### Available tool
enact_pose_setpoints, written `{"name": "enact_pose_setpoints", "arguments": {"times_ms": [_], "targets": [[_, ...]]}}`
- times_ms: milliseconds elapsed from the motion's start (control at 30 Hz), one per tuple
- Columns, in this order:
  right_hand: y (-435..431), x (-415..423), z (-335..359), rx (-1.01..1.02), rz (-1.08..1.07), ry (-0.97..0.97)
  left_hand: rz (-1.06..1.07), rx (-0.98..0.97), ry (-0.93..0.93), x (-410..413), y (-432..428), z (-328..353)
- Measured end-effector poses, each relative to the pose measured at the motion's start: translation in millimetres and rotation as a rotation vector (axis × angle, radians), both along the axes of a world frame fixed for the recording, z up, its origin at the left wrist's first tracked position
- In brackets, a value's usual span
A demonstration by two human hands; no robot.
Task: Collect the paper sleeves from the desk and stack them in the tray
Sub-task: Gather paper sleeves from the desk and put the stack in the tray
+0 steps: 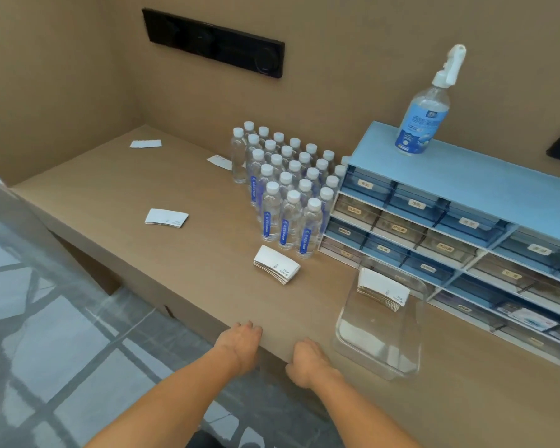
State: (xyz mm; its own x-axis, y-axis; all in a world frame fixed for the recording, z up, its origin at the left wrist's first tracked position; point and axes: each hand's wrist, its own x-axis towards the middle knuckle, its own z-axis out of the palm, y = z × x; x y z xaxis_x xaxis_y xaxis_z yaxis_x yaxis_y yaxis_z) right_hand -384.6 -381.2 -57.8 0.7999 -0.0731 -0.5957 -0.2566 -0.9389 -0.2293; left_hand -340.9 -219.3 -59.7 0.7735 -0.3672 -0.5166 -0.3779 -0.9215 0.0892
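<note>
A clear plastic tray (362,344) sits on the wooden desk at the right, with a stack of white paper sleeves (382,291) leaning in its far end. Another thick stack of sleeves (277,265) lies on the desk just in front of the water bottles. A thinner stack (166,217) lies further left. Single sleeves lie at the back left (145,143) and beside the bottles (220,162). My left hand (240,342) and my right hand (307,360) rest on the desk's front edge, fingers curled loosely, holding nothing.
Several small water bottles (286,195) stand grouped mid-desk. A blue drawer organizer (466,176) fills the right side, with a spray bottle (425,114) on top. A black panel (214,43) hangs on the back wall. The desk's front edge (143,273) drops to a tiled floor.
</note>
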Motion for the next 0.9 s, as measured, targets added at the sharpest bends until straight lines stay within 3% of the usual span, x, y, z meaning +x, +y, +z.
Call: {"name": "enact_pose_setpoints", "arguments": {"times_ms": [400, 667, 900], "targets": [[176, 148, 17, -0.163, 0.307, 0.036, 0.175, 0.081, 0.035, 119, 180, 15], [272, 257, 46, -0.115, 0.259, 0.008, 0.224, 0.075, 0.028, 221, 287, 42], [325, 354, 40, -0.075, 0.206, -0.018, 0.219, 0.067, 0.060, 319, 332, 35]]}}
